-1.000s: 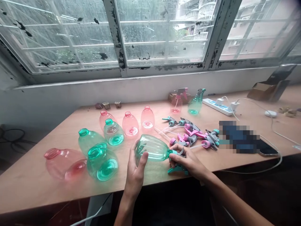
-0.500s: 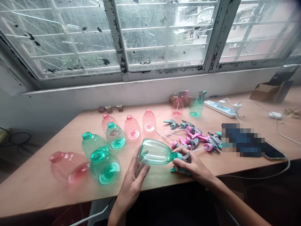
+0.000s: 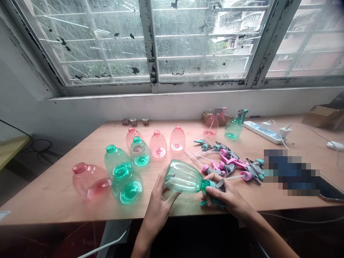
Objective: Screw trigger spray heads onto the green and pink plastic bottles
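A clear green spray bottle (image 3: 185,177) lies on its side in the air above the table's front edge, base to the left. My left hand (image 3: 158,204) is closed around its base end, thumb below and fingers behind. At the neck, my right hand (image 3: 231,193) grips the teal and grey spray head (image 3: 220,185), fingers around the collar. The spray head sits at the bottle's mouth; how tightly it is screwed on I cannot tell. Just beyond my right hand lies a pile of loose pink, teal and grey spray heads (image 3: 228,163) with clear tubes.
Several open bottles stand at the left, among them a pink bottle (image 3: 91,181) and a green bottle (image 3: 127,186). Farther back are a pink bottle with sprayer (image 3: 211,125), a green one with sprayer (image 3: 234,127) and a power strip (image 3: 264,132). A phone (image 3: 331,191) lies right.
The view has shifted, so the table things appear farther right. Both hands still hold the bottle and spray head, and the right fingers have changed position slightly around the collar.
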Demonstrator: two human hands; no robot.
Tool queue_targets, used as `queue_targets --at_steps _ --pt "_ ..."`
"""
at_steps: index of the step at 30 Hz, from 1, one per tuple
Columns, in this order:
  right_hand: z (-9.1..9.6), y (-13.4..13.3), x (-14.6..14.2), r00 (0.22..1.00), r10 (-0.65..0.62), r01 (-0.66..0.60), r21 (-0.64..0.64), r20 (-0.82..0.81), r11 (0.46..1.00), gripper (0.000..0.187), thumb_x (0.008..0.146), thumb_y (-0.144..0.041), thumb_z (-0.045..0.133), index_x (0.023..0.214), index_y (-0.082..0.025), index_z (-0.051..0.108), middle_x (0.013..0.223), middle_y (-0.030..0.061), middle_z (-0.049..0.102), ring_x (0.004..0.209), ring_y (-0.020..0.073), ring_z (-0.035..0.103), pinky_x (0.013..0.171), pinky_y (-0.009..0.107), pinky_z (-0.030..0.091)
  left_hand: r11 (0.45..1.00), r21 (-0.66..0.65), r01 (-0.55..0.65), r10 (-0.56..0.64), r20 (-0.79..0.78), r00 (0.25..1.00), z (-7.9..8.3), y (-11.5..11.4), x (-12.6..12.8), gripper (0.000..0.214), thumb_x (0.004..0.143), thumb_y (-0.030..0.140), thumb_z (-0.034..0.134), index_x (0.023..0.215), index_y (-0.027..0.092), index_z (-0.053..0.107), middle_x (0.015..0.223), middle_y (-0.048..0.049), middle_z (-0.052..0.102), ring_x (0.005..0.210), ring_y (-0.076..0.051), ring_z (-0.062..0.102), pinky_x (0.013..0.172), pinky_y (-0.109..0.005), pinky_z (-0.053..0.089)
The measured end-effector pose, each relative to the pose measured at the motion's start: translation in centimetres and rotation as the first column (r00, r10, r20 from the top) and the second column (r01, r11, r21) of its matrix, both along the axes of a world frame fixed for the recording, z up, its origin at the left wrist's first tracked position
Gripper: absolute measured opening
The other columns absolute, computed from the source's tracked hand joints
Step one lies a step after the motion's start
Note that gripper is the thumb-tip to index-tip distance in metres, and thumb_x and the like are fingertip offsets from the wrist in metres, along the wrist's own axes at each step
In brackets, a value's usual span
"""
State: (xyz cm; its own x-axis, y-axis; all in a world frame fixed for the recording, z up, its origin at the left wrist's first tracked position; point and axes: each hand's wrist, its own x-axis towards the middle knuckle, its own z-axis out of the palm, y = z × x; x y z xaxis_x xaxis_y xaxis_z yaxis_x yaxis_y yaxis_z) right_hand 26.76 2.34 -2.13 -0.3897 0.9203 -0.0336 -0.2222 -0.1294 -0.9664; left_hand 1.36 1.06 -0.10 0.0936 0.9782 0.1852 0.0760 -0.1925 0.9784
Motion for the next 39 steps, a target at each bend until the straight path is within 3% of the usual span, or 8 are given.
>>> queue_targets --at_steps 6,8,13,19,23,28,34,39 --pt "0.9 -0.3 -0.3 0.998 0.000 -0.002 0.033 0.057 0.999 0.038 0.093 -0.050 0.080 0.105 -0.022 0.058 0.074 -0.0007 0.074 0.073 0.0170 0.069 0.082 0.035 0.058 0.996 -0.051 -0.071 0.069 -0.043 0.997 0.2 -0.3 0.1 0.101 0.083 0.045 0.086 0.166 0.028 0.031 0.166 -0.0153 0.048 0.152 -0.035 0.050 0.129 -0.054 0.037" --pt "1.1 -0.4 -0.3 0.998 0.003 -0.005 0.031 0.068 1.000 0.039 0.093 -0.051 0.080 0.105 -0.022 0.058 0.073 -0.0006 0.074 0.074 0.0176 0.069 0.083 0.037 0.058 0.994 -0.056 -0.094 0.093 -0.033 0.995 0.2 -0.4 0.0 0.099 0.084 0.048 0.085 0.165 0.027 0.032 0.169 -0.0160 0.045 0.155 -0.035 0.046 0.130 -0.054 0.035" --pt "0.9 -0.4 -0.3 0.998 0.002 -0.004 0.020 0.069 1.000 0.041 0.092 -0.053 0.080 0.108 -0.022 0.058 0.073 0.0001 0.074 0.077 0.0193 0.070 0.082 0.038 0.057 0.999 -0.026 -0.024 0.024 -0.003 1.000 0.0 -0.3 -0.1 0.088 0.086 0.044 0.084 0.161 0.027 0.040 0.158 -0.0144 0.058 0.148 -0.034 0.055 0.127 -0.051 0.041" --pt "0.5 -0.1 -0.2 0.998 -0.034 0.032 0.048 0.046 0.998 0.038 0.095 -0.052 0.077 0.110 -0.022 0.058 0.071 0.0004 0.073 0.081 0.0216 0.070 0.084 0.039 0.057 0.998 0.043 -0.048 0.048 -0.008 0.999 -0.2 -0.4 0.3 0.078 0.092 0.041 0.078 0.160 0.036 0.039 0.173 -0.0102 0.037 0.157 -0.031 0.044 0.129 -0.052 0.038" --pt "1.0 -0.3 -0.4 0.998 -0.024 0.021 0.053 0.056 0.998 0.038 0.093 -0.052 0.079 0.104 -0.023 0.057 0.070 -0.0003 0.072 0.080 0.0207 0.069 0.083 0.036 0.056 0.999 0.032 -0.038 0.038 0.018 0.999 0.0 -0.5 0.3 0.088 0.090 0.042 0.080 0.163 0.035 0.031 0.175 -0.0114 0.033 0.164 -0.029 0.031 0.133 -0.049 0.031" --pt "1.4 -0.4 -0.6 0.998 -0.035 0.033 0.040 0.060 0.999 0.041 0.091 -0.053 0.081 0.104 -0.023 0.057 0.069 -0.0013 0.071 0.076 0.0186 0.069 0.082 0.034 0.055 0.993 0.079 -0.092 0.099 -0.090 0.991 0.2 -0.4 0.3 0.078 0.092 0.046 0.078 0.158 0.028 0.042 0.166 -0.0143 0.046 0.157 -0.032 0.043 0.130 -0.050 0.036" --pt "1.1 -0.3 -0.7 0.996 -0.087 0.085 -0.060 -0.028 0.995 0.046 0.087 -0.053 0.085 0.106 -0.024 0.055 0.076 -0.0002 0.073 0.074 0.0186 0.070 0.077 0.035 0.059 0.980 0.163 -0.115 0.143 -0.170 0.975 -0.5 -0.2 0.3 0.063 0.099 0.044 0.071 0.156 0.039 0.046 0.167 -0.0062 0.045 0.154 -0.028 0.046 0.121 -0.043 0.046" --pt "1.0 -0.3 -0.5 0.998 -0.061 0.061 0.029 0.015 0.998 0.046 0.087 -0.054 0.085 0.102 -0.023 0.056 0.070 -0.0014 0.072 0.074 0.0175 0.070 0.081 0.034 0.059 0.991 0.105 -0.081 0.099 -0.186 0.978 -0.7 -0.4 0.2 0.080 0.090 0.048 0.080 0.158 0.037 0.040 0.158 -0.0069 0.055 0.146 -0.028 0.054 0.122 -0.047 0.045"
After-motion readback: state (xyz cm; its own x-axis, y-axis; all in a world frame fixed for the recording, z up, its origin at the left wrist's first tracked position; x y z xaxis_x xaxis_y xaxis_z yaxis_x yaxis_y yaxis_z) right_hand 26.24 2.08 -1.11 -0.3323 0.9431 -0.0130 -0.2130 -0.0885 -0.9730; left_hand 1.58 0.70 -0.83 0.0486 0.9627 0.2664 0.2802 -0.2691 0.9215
